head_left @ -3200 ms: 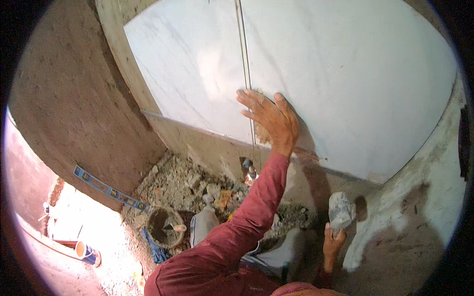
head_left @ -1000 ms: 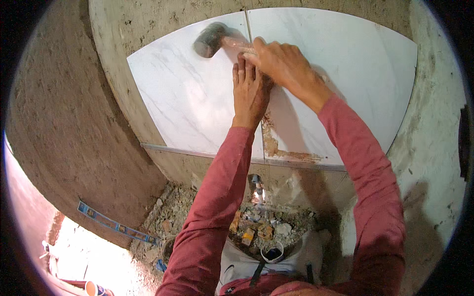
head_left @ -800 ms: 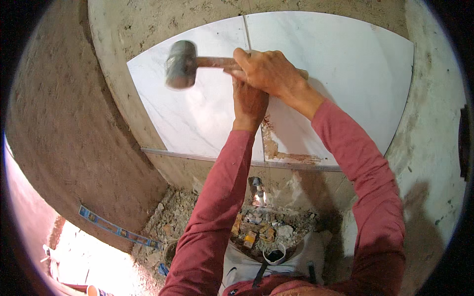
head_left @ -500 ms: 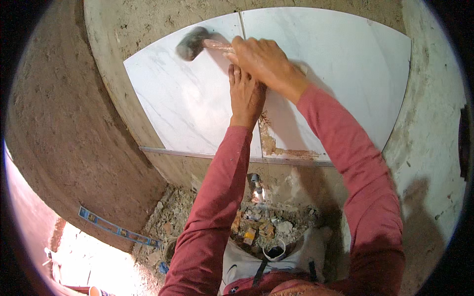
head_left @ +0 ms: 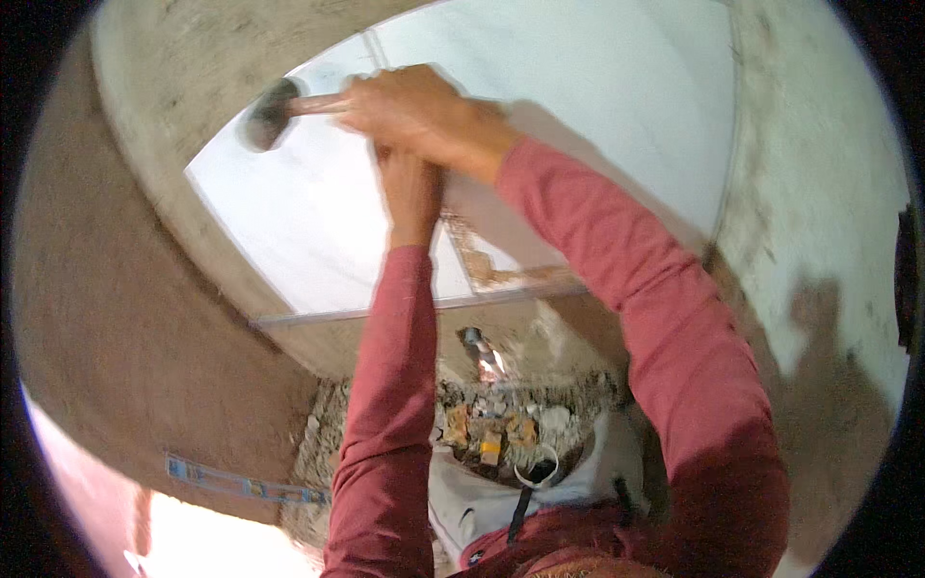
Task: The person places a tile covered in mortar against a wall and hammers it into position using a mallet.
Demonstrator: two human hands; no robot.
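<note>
On my feed, the right hand [head_left: 409,108] grips the rubber mallet [head_left: 271,114] by its handle before the white wall tile [head_left: 323,217]; I can't tell the state of the left hand [head_left: 412,193], fingers hidden. I'd expect a head-heavy mallet, best held far down the handle, and brittle tile.

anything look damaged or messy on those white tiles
Yes: the large white wall tile on the right has a rough brown L-shaped patch near its lower left corner, odd against the pale surface. Blur hides whether it's dirt or damage.
</note>
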